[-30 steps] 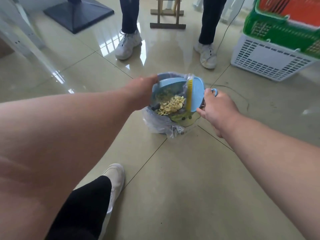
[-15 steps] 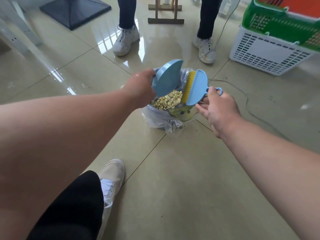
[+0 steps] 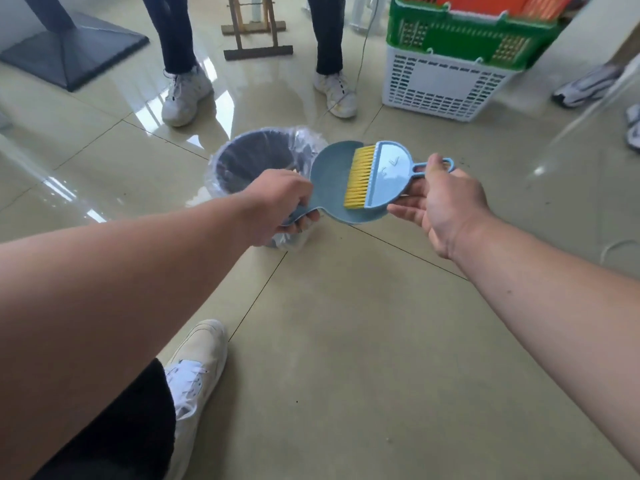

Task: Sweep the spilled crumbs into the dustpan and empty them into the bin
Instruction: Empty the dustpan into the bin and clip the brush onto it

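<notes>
A small bin (image 3: 242,157) lined with a clear plastic bag stands on the tiled floor ahead of me. My left hand (image 3: 277,206) grips the handle of a blue dustpan (image 3: 329,174), held flat just right of the bin's rim, its tray bare of crumbs. My right hand (image 3: 440,199) holds a blue hand brush (image 3: 384,174) by its looped handle. The brush's yellow bristles rest on the dustpan tray. The inside of the bin looks dark; its contents are hidden.
A person's two legs in white shoes (image 3: 187,95) stand just beyond the bin. A white crate (image 3: 440,81) with a green crate on top sits at the back right. A black stand base (image 3: 69,50) is at the back left. My own shoe (image 3: 197,368) is below.
The dustpan was tipped over the bin with crumbs sliding out; now it is level and empty, pulled to the right of the bin, and the brush lies across it.
</notes>
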The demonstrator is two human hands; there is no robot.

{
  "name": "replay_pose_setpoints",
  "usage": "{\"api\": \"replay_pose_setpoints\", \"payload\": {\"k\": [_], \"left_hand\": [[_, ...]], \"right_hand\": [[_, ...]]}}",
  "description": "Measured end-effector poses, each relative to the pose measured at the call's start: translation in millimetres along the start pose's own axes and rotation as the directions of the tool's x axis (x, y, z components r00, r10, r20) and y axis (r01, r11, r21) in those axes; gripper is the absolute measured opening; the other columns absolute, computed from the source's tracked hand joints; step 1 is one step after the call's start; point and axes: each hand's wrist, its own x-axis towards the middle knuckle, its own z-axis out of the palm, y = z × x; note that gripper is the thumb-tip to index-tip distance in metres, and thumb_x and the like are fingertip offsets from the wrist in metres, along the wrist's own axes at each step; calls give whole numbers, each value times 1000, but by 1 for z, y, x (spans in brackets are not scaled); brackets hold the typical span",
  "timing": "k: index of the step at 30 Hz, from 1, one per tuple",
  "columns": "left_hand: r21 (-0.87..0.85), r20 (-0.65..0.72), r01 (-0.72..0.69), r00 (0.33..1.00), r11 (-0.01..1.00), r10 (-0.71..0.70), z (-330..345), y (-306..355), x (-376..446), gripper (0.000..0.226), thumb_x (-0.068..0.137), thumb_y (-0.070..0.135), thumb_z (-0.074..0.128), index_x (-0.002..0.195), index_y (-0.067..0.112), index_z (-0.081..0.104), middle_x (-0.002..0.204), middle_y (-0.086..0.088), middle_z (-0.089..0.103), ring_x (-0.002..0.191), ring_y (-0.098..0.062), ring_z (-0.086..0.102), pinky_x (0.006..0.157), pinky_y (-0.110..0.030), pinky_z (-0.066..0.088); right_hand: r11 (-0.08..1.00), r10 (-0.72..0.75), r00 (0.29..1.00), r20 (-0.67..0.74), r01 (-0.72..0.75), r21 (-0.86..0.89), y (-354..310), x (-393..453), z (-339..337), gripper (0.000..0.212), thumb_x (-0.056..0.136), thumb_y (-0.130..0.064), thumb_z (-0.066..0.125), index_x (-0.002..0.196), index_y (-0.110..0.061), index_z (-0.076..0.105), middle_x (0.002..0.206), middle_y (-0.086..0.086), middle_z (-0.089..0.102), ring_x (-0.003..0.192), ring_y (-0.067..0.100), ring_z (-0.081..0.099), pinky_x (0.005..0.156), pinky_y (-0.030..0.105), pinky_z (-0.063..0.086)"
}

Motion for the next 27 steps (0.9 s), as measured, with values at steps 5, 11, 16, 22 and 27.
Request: {"api": "replay_pose_setpoints", "payload": {"k": [5,11,16,22,27], "left_hand": [[-56,73,111,992,992,-107,59,2,-29,22,88,17,53,100,3,66,70,-17,68,55,-23,52,50,-27,41],[-55,213,195,961,979,-179,143,-16,-53,36,100,36,43,99,6,63,73,-19,67,50,-23,49,48,-27,37],[-71,320,314,906,947,-276,215,-62,-79,39,103,45,46,109,8,59,69,-19,67,49,-23,48,48,-26,36],[-45,442,372,840,927,-316,274,-105,-85,60,105,64,44,108,8,66,73,-18,67,51,-23,50,51,-27,37],[7,494,356,811,934,-313,304,-120,-83,71,106,70,35,104,10,72,74,-16,67,51,-22,49,51,-27,37]], "right_hand": [[960,-66,997,-38,53,-276,-18,-1,-69,39,104,-45,43,100,-11,60,84,16,75,75,39,77,64,44,64],[794,-208,976,66,208,-572,-20,-27,-156,30,105,-38,41,107,-15,59,87,16,70,59,28,70,46,32,55],[518,-239,925,297,380,-766,22,-61,-219,28,103,-44,50,128,-34,58,98,-10,67,86,15,66,80,32,55],[278,-122,815,566,575,-769,84,-76,-258,31,96,-41,66,125,-33,64,93,-16,52,82,2,52,78,25,43],[332,-79,813,577,567,-754,117,-70,-278,19,86,-35,70,104,-32,67,84,-12,55,80,4,57,71,29,48]]}}
